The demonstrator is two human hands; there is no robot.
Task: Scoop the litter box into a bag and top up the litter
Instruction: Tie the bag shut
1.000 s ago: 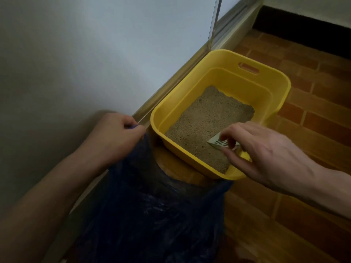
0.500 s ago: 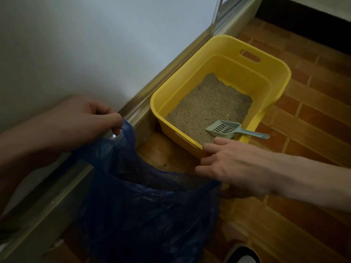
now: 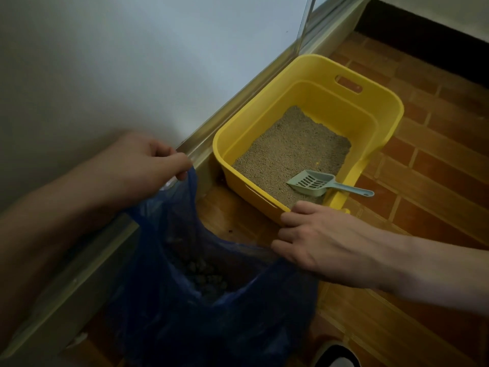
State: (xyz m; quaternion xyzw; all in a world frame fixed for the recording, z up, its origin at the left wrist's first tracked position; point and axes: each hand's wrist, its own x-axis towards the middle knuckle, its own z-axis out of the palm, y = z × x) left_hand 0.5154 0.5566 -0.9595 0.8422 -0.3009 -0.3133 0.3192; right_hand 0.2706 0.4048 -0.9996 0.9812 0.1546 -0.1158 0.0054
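Bare forearms, sleeveless; black-and-white shoe below.

Yellow litter box, blue bag, grey-green scoop

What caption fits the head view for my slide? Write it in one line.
Left hand and right hand hold open a blue plastic bag beside a yellow plastic litter box, grey-green slotted scoop resting inside.
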